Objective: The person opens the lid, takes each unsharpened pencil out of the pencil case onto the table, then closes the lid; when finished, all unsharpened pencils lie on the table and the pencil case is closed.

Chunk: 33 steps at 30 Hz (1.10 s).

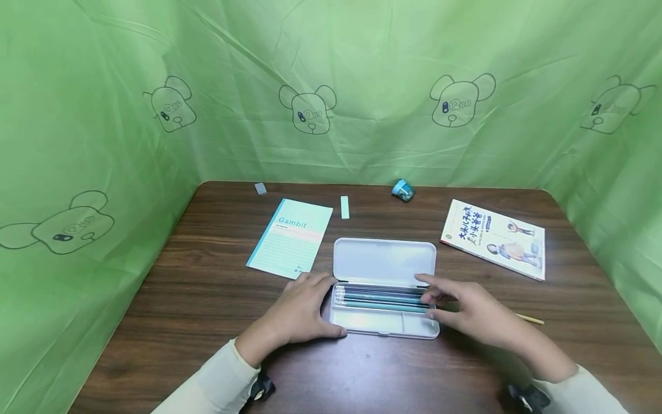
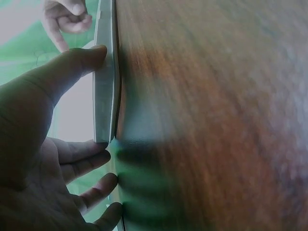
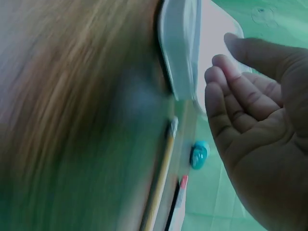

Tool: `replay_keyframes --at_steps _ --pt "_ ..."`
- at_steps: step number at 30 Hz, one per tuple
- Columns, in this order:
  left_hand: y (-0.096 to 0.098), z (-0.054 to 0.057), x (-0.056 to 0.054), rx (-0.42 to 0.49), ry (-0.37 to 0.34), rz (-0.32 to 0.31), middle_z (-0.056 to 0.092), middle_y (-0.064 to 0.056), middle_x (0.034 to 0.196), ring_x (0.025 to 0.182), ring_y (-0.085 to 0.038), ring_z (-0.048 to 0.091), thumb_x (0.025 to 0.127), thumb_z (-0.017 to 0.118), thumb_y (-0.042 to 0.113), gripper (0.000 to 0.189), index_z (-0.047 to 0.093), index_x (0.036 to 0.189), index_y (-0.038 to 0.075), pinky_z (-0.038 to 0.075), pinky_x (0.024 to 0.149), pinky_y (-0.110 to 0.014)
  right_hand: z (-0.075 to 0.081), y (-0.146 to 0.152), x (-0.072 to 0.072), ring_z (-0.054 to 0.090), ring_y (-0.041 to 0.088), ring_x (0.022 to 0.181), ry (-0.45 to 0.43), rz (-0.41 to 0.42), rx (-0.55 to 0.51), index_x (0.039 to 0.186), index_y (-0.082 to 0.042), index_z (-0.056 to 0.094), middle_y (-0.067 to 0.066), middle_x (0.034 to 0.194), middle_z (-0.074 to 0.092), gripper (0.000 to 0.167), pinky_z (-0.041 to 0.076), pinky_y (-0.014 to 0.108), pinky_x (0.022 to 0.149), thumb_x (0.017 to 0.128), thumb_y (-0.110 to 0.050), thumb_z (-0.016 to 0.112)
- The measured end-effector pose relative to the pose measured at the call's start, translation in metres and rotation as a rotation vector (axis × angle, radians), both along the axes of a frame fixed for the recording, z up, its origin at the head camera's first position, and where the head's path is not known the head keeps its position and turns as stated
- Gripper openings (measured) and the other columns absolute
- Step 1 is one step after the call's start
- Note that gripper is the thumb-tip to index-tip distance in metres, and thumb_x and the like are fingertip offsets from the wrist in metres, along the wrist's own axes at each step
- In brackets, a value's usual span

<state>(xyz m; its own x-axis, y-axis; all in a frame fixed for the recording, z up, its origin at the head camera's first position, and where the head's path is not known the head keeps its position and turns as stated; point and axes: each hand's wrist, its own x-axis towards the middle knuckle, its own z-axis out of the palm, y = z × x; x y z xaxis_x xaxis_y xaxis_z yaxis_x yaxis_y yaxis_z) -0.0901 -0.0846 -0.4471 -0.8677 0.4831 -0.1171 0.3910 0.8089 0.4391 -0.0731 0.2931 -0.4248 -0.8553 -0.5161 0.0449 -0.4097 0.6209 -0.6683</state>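
A white pencil case (image 1: 369, 323) lies with its lid (image 1: 384, 261) raised, and several dark and teal pencils (image 1: 383, 300) fill its long compartment. My left hand (image 1: 302, 310) holds the case's left end, thumb on the front edge and fingers round toward the back; the left wrist view shows the thumb (image 2: 79, 62) against the case side (image 2: 103, 96). Over the case's right end hovers my right hand (image 1: 470, 307), fingers loosely bent and thumb apart. Nothing shows between those fingers (image 3: 240, 96) in the right wrist view.
Behind the case lie a Gambit notebook (image 1: 292, 238), a pale strip-shaped block (image 1: 345, 207), a small grey-blue block (image 1: 261, 188) and a blue sharpener (image 1: 403, 190). A picture-covered book (image 1: 496, 238) is at right. A yellow pencil (image 1: 530, 318) lies partly behind my right forearm.
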Motion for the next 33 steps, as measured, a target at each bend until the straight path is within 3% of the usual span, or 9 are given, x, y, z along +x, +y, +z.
replay_keyframes --at_steps 9,23,33 --pt "0.002 0.002 -0.001 -0.009 0.014 -0.008 0.062 -0.008 0.162 0.145 -0.034 0.056 0.079 0.092 0.068 0.103 0.060 0.157 0.010 0.046 0.120 -0.061 -0.006 -0.012 -0.005 0.072 0.000 0.105 -0.024 0.013 0.133 0.159 -0.012 0.062 -0.022 0.110 0.079 0.065 0.062 0.034 0.091 0.098 -0.014 0.086" --pt "0.001 0.002 -0.001 -0.010 0.005 -0.003 0.062 -0.007 0.162 0.145 -0.035 0.057 0.078 0.092 0.068 0.103 0.060 0.157 0.011 0.046 0.121 -0.061 -0.008 -0.018 -0.009 0.060 -0.004 0.090 -0.069 0.032 0.131 0.158 -0.013 0.062 -0.019 0.102 0.071 0.062 0.054 0.027 0.077 0.100 -0.015 0.084" --pt "0.001 0.001 -0.001 -0.011 -0.003 0.007 0.063 -0.006 0.160 0.145 -0.033 0.056 0.078 0.092 0.068 0.102 0.060 0.157 0.012 0.045 0.121 -0.060 -0.008 -0.021 -0.011 0.061 -0.001 0.092 -0.053 0.065 0.168 0.158 -0.014 0.063 -0.019 0.103 0.070 0.061 0.054 0.028 0.080 0.100 -0.013 0.084"
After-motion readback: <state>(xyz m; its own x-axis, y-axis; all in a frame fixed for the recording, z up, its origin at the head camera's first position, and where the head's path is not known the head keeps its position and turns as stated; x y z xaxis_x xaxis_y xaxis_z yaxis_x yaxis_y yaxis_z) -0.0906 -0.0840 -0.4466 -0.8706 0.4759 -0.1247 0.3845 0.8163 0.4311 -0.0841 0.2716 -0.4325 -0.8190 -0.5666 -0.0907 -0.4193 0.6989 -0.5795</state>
